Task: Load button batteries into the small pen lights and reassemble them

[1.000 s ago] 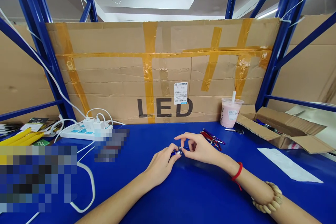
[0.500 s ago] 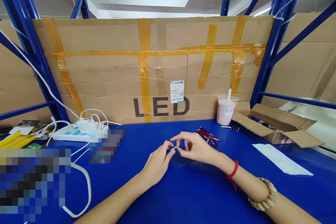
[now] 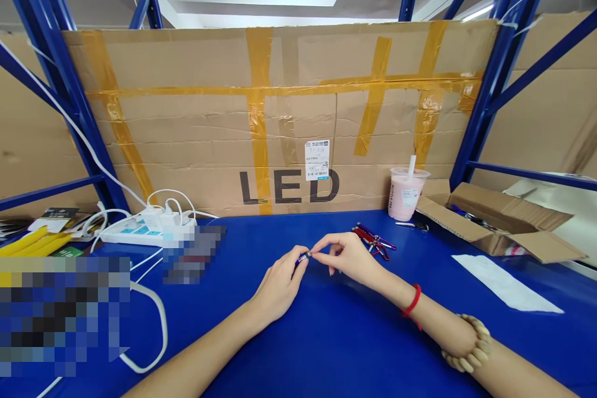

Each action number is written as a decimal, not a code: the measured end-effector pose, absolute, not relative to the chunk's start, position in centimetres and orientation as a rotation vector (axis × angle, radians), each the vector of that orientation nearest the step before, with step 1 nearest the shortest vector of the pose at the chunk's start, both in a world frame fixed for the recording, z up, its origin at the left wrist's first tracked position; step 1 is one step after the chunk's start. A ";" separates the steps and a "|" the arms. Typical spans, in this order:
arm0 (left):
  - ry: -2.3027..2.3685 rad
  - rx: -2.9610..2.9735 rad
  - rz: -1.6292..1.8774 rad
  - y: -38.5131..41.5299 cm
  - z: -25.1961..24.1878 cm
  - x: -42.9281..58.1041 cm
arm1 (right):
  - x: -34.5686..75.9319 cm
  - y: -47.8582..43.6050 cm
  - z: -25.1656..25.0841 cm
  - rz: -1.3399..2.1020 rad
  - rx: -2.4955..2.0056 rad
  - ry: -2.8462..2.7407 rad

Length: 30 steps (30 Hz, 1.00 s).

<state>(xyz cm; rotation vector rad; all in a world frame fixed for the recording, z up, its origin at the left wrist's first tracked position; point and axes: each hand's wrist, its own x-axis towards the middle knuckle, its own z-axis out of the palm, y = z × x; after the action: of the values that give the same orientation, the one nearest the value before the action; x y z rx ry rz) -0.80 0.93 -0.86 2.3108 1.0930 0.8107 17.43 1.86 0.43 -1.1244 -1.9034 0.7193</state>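
Observation:
A small, slim blue-and-silver piece (image 3: 303,257) is pinched between the thumb and forefinger of my left hand (image 3: 277,283). It points up and to the right, and its exact kind is too small to make out. My right hand (image 3: 347,258) has thumb and forefinger closed at the upper end of that piece, its other fingers curled. Just behind my right hand, several slim red and blue items (image 3: 374,240) lie in a loose pile, some with loop-shaped ends.
A pink drink cup (image 3: 407,194) with a straw stands at the back right, near an open cardboard box (image 3: 494,224). A white paper strip (image 3: 506,283) lies on the right. At left are a white power strip (image 3: 140,231), cables and yellow items (image 3: 35,242). A big cardboard panel (image 3: 205,137) closes the back.
My right hand's fingertips have come together at the end of the small piece; before, they were spread wider around it. My left hand keeps its pinch. The view has shifted slightly.

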 end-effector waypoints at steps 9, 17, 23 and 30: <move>1.082 2.285 0.841 1.0 -1.1 -0.8 | 17.3 1.7 0.6 0.538 -1.206 -1.905; 0.984 2.312 0.931 1.2 -1.4 -0.8 | 17.5 1.6 0.1 0.217 -0.912 -2.092; 1.007 2.305 0.951 1.3 -1.4 -0.9 | 17.3 1.6 0.1 0.619 -0.919 -1.975; 0.976 2.417 0.870 1.0 -1.2 -1.0 | 17.4 2.1 0.2 1.043 -1.044 -1.762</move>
<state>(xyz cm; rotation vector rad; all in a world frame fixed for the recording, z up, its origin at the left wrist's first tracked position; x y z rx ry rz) -1.00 0.97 -1.19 2.4174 0.9759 0.8700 17.44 2.13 0.22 -1.0444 -1.7623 1.0429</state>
